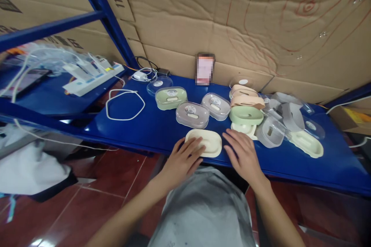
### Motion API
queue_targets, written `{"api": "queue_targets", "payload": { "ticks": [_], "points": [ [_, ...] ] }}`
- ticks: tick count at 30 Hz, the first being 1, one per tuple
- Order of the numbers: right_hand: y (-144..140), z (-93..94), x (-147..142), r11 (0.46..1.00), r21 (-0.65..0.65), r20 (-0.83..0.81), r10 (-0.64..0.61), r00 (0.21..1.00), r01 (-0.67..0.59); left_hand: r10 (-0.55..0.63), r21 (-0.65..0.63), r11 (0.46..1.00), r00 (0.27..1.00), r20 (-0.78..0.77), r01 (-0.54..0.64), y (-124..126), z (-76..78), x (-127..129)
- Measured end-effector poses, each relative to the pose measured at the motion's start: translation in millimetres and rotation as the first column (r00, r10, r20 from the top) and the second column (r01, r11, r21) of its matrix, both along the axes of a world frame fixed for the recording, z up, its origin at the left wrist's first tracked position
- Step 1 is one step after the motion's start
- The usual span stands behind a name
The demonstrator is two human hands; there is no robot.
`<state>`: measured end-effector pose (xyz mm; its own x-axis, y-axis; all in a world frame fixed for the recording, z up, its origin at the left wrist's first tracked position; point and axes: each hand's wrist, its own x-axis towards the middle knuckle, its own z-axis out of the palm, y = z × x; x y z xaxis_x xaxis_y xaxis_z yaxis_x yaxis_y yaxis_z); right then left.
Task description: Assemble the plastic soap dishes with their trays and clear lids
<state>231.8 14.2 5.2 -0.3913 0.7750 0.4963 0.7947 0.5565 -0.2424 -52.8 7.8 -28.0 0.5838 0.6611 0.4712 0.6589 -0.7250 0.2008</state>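
Note:
A cream oval soap-dish tray (207, 141) lies at the front edge of the blue shelf (150, 127). My left hand (182, 160) rests with spread fingers on the tray's left end. My right hand (243, 154) lies flat just right of the tray, fingers apart, nearest to a cream piece (245, 128) under a green tray (246, 115). Neither hand grips anything. Behind stand closed soap boxes: a green one (171, 97) and two grey ones (192, 115) (216, 106).
Peach trays (246, 98) are stacked at the back. Clear lids and a cream tray (307, 142) are piled on the right. A white cable loop (124, 104), a power strip (92, 79) and a phone (204, 68) lie to the left and behind. Cardboard forms the back wall.

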Motion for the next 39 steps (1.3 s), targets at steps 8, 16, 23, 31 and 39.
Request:
{"api": "queue_targets", "payload": {
  "ticks": [8, 16, 23, 31, 39],
  "points": [
    [26.2, -5.0, 59.7, 0.916, 0.164, 0.101, -0.385, 0.918, 0.366, -0.088, -0.038, 0.995, 0.992, 0.090, 0.092, 4.6, 6.5, 20.5],
    [37.7, 11.9, 43.2, 0.959, 0.193, 0.121, -0.231, 0.965, 0.206, -0.081, -0.049, 0.994, 0.971, 0.227, 0.094, 7.2, -5.6, 15.4],
    [-19.7, -8.9, -3.6, 0.989, 0.137, -0.042, 0.069, 0.997, -0.062, -0.050, -0.034, 0.997, 0.939, 0.339, 0.065, 6.3, -7.1, 9.6],
    [-29.8, -19.1, -12.8, 0.980, 0.033, -0.136, 0.200, 0.970, -0.197, -0.138, 0.031, 0.990, 0.925, 0.355, 0.136, 10.6, -5.1, 8.0],
    [-30.4, -24.6, 0.2, 0.986, -0.043, -0.061, 0.160, 0.985, -0.163, -0.150, 0.019, 0.988, 0.943, 0.296, 0.151, 17.3, 3.6, 1.2]
  ]
}}
